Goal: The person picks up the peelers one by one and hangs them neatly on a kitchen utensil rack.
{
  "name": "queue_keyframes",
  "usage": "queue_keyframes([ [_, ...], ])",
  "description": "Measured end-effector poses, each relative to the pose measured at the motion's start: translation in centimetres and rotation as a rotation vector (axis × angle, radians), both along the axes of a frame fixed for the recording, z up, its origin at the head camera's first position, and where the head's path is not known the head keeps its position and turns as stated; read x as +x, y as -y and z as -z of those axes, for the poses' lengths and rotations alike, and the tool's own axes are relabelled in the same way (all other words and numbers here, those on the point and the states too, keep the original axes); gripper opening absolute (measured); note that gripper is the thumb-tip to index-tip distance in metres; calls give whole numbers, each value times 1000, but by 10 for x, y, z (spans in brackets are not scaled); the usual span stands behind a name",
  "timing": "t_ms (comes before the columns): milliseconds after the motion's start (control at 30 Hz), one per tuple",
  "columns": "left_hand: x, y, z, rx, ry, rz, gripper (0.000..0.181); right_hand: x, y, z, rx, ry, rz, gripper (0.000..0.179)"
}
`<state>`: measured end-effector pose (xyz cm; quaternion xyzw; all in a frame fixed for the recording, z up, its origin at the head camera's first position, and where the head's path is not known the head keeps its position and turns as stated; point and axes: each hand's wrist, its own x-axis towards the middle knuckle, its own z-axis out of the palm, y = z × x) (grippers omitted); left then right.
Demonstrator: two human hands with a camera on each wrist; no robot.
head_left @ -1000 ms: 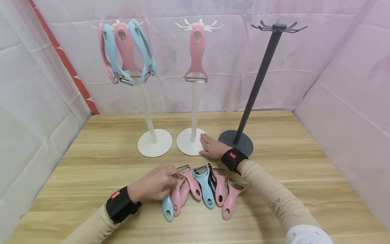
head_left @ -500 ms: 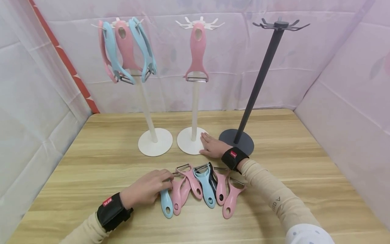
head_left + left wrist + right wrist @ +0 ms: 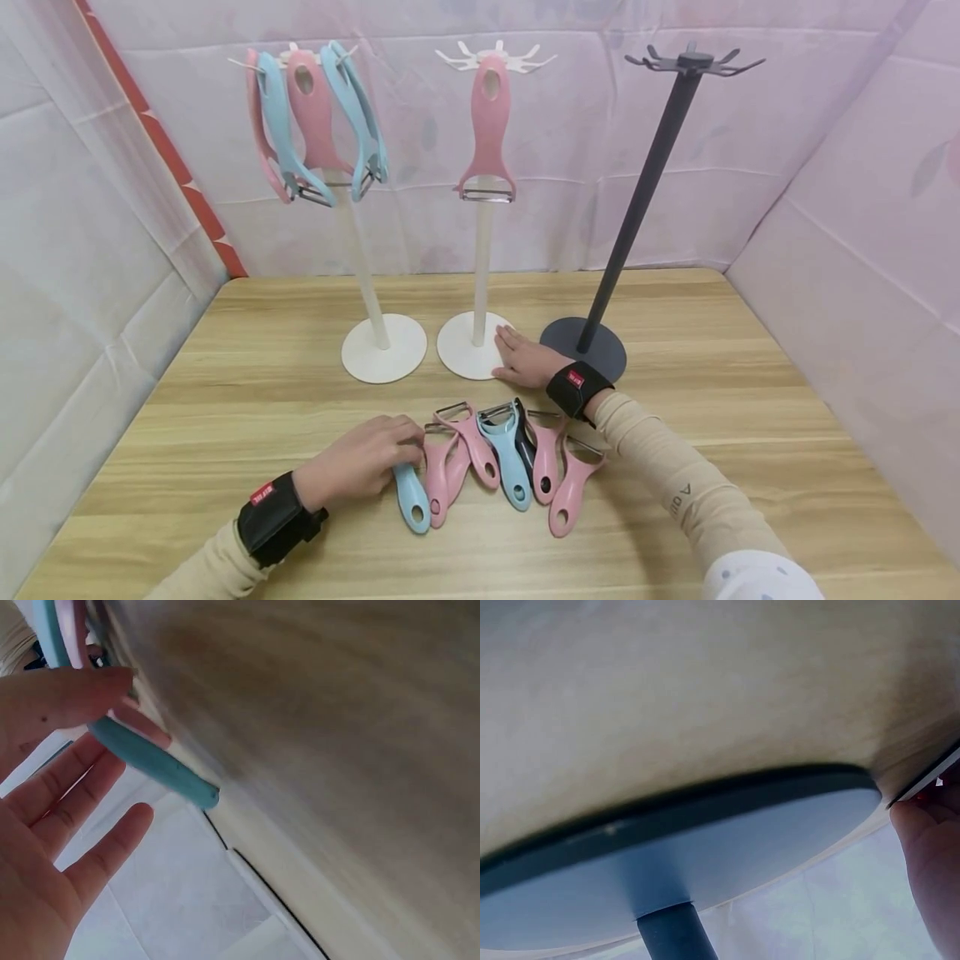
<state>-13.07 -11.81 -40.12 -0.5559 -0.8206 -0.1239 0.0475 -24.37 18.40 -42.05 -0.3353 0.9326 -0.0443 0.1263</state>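
Note:
At the left end of a row of peelers, my left hand [image 3: 363, 458] pinches a light blue peeler [image 3: 407, 488] near its head, which the fingers hide. In the left wrist view, the thumb and fingers lie on either side of this blue peeler [image 3: 157, 763], its handle end pointing away. Beside it lie overlapping pink peelers [image 3: 436, 477], another blue peeler [image 3: 512, 467] and a black peeler [image 3: 525, 446]. My right hand [image 3: 528, 364] rests with straight fingers on the round base of the middle white stand [image 3: 465, 357]. One pink peeler [image 3: 490, 125] hangs from that stand's front hook.
The left white stand [image 3: 384, 362] carries several pink and blue peelers on its hooks. A dark grey stand [image 3: 633, 208] with bare hooks stands at right, its base close behind my right wrist. Cloth walls [image 3: 862, 250] border the wooden table [image 3: 247, 350].
My left hand has moved left and slightly down, from above the pink peelers to the leftmost blue peeler. My right hand stays on the middle base.

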Motion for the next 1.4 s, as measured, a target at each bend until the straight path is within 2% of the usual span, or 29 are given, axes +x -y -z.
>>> queue_keyframes([
  [267,-1,-3,-5,70,0,3,31,1,0,0,2,-2,3,69],
  [433,-1,-6,-2,130,-6,9,27,1,0,1,2,0,6,69],
  [667,-3,-8,0,300,31,-33,27,1,1,0,4,-13,1,69],
  [933,-3,-16,-3,523,165,-146,29,1,1,-2,0,-9,-5,68],
  [1133,-4,-21,-8,646,172,-253,30,1,2,-2,-2,2,-3,69],
  [1267,-11,-27,-16,756,151,-259,27,1,1,-1,14,1,1,69],
  [1400,-20,-35,-28,874,98,-254,26,1,0,-2,1,8,9,69],
])
